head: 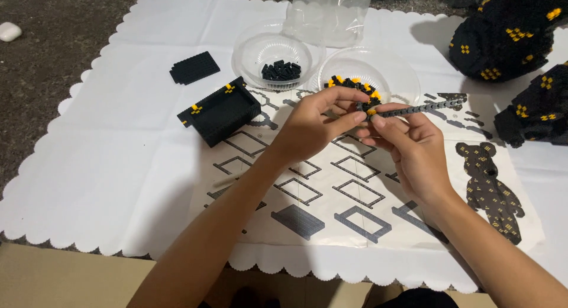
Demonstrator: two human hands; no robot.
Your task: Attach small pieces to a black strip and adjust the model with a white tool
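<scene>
The instruction sheet (355,195) lies on the scalloped cloth (118,166), at its near right part; both hands meet above the far edge of the sheet; the left hand (310,127) and the right hand (408,145) hold between them a long brick strip (414,109), which extends to the right. Left of the hands, the open box of bricks (222,112) stands on the cloth; behind it to the left lies a flat plate (194,67). Behind the hands stand two bowls side by side: the left bowl (251,48) and the right bowl (396,71), each with small bricks in it; a plastic bag (328,15) is behind them. At the far right, two large built parts (509,33) rest on the cloth.
</scene>
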